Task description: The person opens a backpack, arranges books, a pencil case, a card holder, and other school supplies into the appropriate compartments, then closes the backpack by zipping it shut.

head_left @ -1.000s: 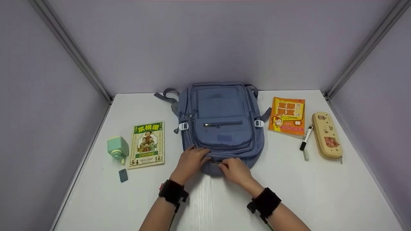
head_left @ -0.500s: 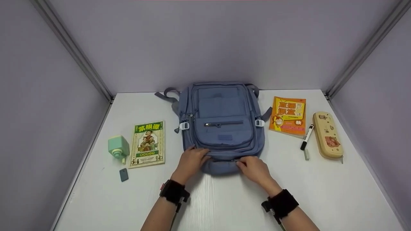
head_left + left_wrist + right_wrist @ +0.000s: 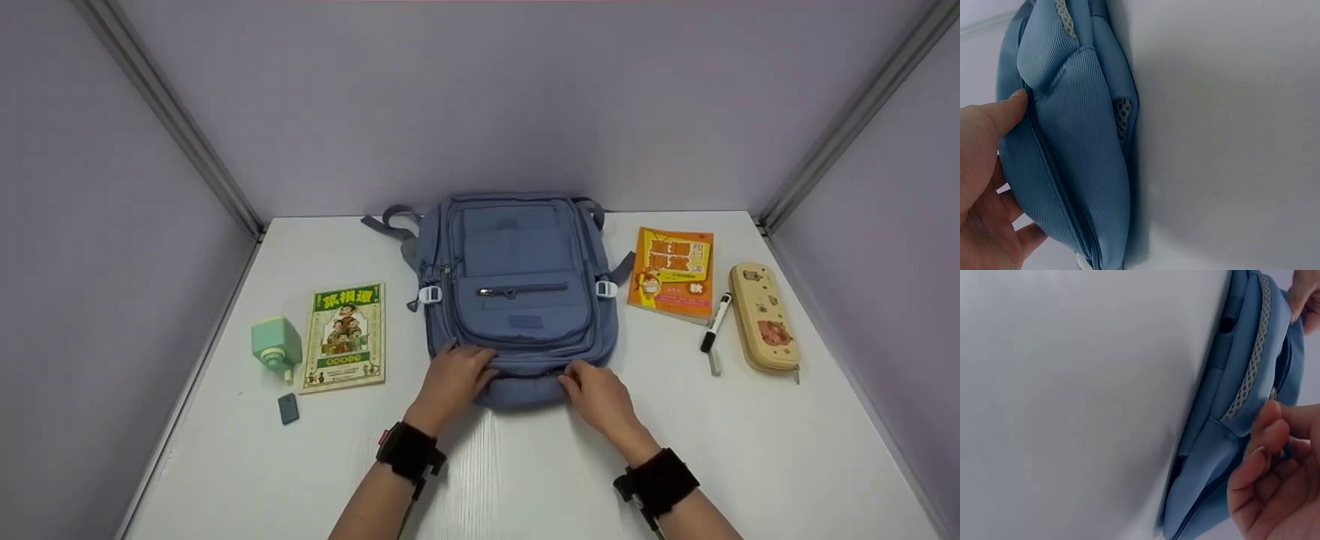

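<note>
A blue backpack (image 3: 525, 247) lies front up on the white table, its top end nearest the person. The left hand (image 3: 450, 382) grips the bag's edge at the near left; in the left wrist view its thumb (image 3: 1010, 112) presses beside the zipper (image 3: 1053, 163), with the fingers behind the fabric. At the near right, the right hand (image 3: 600, 394) pinches the zipper's pull, which the fingers mostly hide. The metal slider (image 3: 1273, 392) shows right at those fingertips in the right wrist view, and the seam gapes between the hands.
Left of the bag lie a green-bordered book (image 3: 345, 337), a mint-green square bottle (image 3: 276, 341) and a small dark flat piece (image 3: 288, 409). To the right are an orange book (image 3: 671, 274), a black-and-white marker (image 3: 716, 322), a small grey stick (image 3: 714, 364) and a yellow pencil case (image 3: 765, 315).
The right hand has moved right along the near zipper with the pull, mostly in the first half second. The left hand has kept its grip, shifting only slightly.
</note>
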Motion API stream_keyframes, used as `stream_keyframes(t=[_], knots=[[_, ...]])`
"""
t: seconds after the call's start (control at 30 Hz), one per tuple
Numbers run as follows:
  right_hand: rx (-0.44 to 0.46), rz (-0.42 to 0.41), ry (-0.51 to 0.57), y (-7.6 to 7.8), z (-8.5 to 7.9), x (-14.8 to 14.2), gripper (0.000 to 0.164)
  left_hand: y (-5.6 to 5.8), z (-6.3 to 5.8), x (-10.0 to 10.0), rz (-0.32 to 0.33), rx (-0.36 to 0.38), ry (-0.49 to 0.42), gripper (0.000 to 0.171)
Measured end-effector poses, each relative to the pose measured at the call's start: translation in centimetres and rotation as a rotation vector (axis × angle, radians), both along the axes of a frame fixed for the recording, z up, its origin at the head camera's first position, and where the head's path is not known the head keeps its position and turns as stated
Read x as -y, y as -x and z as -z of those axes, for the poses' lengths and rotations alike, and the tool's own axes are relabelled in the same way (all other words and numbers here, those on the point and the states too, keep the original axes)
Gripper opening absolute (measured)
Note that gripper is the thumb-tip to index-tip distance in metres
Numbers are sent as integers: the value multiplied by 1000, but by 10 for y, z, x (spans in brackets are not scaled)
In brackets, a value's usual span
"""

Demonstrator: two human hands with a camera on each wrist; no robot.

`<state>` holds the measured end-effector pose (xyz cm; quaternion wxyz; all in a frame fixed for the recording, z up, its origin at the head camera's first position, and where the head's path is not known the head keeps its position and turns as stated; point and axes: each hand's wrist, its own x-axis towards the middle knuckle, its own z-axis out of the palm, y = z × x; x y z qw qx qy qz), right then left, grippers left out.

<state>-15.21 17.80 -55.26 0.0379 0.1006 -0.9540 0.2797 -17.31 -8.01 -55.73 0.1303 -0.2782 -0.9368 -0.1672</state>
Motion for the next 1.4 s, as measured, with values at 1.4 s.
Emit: stream_keyframes(t=[1.4], knots=[[-171, 182, -176, 32, 4, -67, 22, -4, 8, -12, -24, -44, -63, 13]])
